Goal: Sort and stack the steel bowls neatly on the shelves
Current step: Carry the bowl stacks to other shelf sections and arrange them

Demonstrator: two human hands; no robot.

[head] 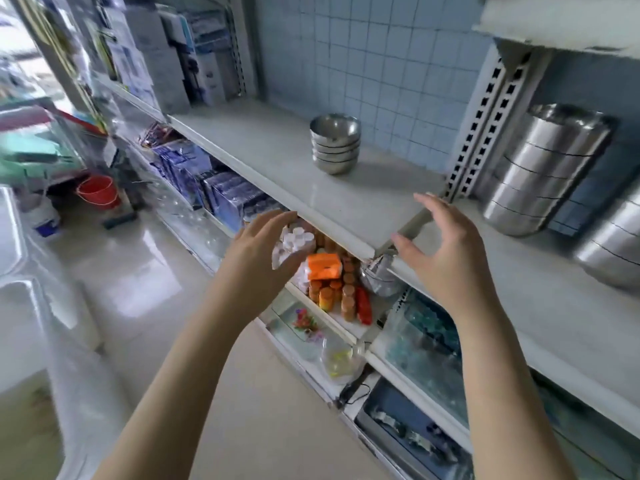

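The single view comes from a wide-angle camera on the person's head, close before the shelving, facing forward and down along it at a tilt. Both forearms rise from the bottom edge, with the left hand (258,249) and right hand (446,258) near mid-frame at the front edge of the white shelf (263,147). The stack of steel bowls (335,143) sits beyond them; the glossy floor (145,271) falls away at left.

No lettering can be read anywhere: the printing on the blue boxes (221,192) and orange packet (323,266) is blurred.
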